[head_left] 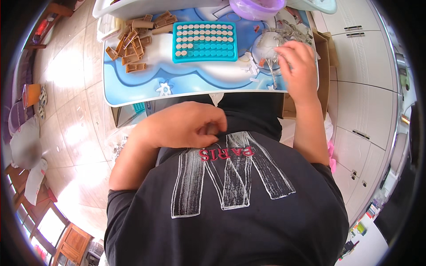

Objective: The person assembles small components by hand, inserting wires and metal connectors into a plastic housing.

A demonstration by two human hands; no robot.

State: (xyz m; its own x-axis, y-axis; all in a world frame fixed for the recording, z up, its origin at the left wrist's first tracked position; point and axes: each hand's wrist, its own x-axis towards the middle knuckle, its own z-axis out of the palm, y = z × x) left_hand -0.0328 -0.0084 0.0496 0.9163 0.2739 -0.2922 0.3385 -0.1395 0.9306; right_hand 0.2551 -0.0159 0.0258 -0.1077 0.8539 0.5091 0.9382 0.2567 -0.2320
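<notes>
My right hand (299, 71) is over the right side of the table, its fingers closed in a pinch by thin clear plastic pieces (271, 73). More clear, tangled-looking pieces (290, 33) lie just beyond it. My left hand (188, 124) is curled in front of my chest, below the table's near edge; what its fingers hold, if anything, is hidden. A teal tray (236, 42) stands between the hands' reach, with round pale discs (204, 33) filling the far rows. In its two nearest rows, discs sit only at the left, and bare teal round places show.
Brown plastic pieces (131, 46) are heaped at the table's left. A purple bowl (257, 9) and white containers line the far edge. Small white scraps (253, 66) lie near the right hand. A cardboard box (326, 66) stands beside the table, before white cabinets (364, 57).
</notes>
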